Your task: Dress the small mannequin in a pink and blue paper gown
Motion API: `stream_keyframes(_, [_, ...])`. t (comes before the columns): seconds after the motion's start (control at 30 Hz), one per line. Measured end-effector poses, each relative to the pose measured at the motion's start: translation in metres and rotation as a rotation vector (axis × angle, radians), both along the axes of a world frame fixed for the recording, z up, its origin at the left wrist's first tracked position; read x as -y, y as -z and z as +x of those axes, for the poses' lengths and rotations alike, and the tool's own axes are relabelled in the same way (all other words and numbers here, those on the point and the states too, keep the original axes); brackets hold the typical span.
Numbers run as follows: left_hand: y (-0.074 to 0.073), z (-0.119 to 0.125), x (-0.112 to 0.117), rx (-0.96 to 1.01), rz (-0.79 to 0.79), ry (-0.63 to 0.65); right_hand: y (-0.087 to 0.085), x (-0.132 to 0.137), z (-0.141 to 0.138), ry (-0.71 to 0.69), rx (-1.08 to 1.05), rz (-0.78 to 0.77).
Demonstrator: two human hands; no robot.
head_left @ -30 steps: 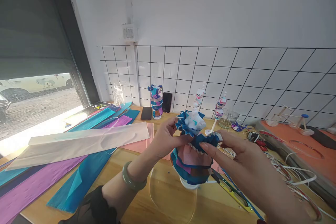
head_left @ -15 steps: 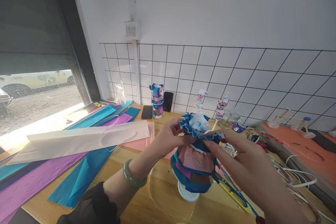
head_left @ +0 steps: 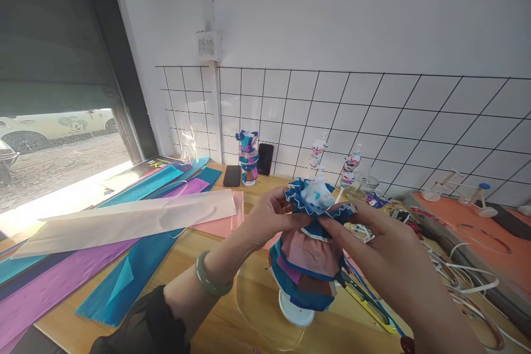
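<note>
Both my hands pinch a ruffled blue paper strip (head_left: pixel 318 211) with a pale edge, wrapped around the upper part of a small white dress form (head_left: pixel 317 193). My left hand (head_left: pixel 271 215) grips the ruffle from the left, thumb in front. From the right, my right hand (head_left: pixel 369 238) squeezes it between thumb and fingers. Below the ruffle hangs a layered paper skirt (head_left: pixel 309 257) in pink, blue, purple and brown. The form's round white base (head_left: pixel 296 312) shows under the skirt, slightly tilted. My fingertips hide part of the ruffle.
Long crepe paper strips (head_left: pixel 124 224) spread over the left of the wooden table. A finished paper-dressed form (head_left: pixel 249 160) stands behind, beside two phones (head_left: pixel 232 176). Two more small forms (head_left: pixel 350 168) and a glass bowl (head_left: pixel 363 185) are at the back. Yellow-handled scissors (head_left: pixel 373 307) lie right.
The form has tipped slightly, its base shifting down and a little left. Both hands keep their hold on the ruffle, with only small finger shifts.
</note>
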State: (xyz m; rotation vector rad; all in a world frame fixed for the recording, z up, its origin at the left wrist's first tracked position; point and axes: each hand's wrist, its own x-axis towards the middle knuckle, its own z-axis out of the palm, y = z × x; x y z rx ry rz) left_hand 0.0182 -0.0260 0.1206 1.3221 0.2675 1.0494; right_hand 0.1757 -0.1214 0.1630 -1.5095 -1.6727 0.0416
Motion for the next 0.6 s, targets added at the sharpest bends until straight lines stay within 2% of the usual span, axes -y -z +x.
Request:
stream_keyframes(0.23, [0.0028, -0.0010, -0.0042, -0.054, 0.072, -0.017, -0.0054, -0.0035, 0.0006, -0.011, -0.024, -0.072])
stream_keyframes(0.6, [0.0066, 0.0011, -0.0070, -0.131, 0.220, -0.066, -0.0013, -0.0064, 0.0040, 0.025, -0.012, -0.141])
